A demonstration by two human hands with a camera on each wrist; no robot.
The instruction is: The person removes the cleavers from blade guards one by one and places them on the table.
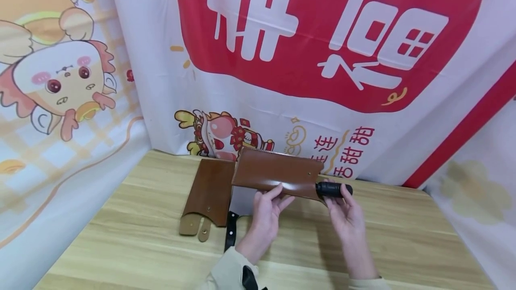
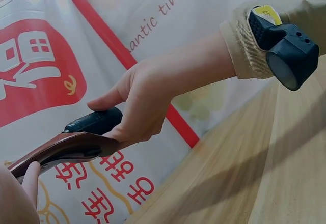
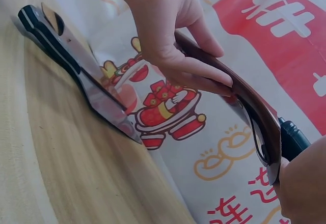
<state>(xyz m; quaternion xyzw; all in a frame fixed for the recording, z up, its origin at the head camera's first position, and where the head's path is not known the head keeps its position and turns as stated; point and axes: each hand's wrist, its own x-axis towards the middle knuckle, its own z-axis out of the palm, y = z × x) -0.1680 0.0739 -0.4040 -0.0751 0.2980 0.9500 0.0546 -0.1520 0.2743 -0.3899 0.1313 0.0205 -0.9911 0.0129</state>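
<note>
Both hands hold a brown leather knife sheath (image 1: 278, 171) above the table. My left hand (image 1: 265, 218) pinches its near long edge, thumb on the upper face and fingers beneath. At the sheath's right end a black knife handle (image 1: 335, 189) sticks out; any blade there is hidden. My right hand (image 1: 346, 216) grips this handle and the sheath's end, with its thumb along the handle in the left wrist view. Left of the hands lies a cleaver (image 1: 242, 201) with a grey blade and black riveted handle. A second brown sheath (image 1: 209, 189) lies beside it, its tan strap (image 1: 204, 229) loose.
The wooden table (image 1: 403, 236) runs up to a white printed cloth (image 1: 157, 79) at the back. More cloth hangs at the left and right sides. The cleaver and second sheath lie close to my left forearm.
</note>
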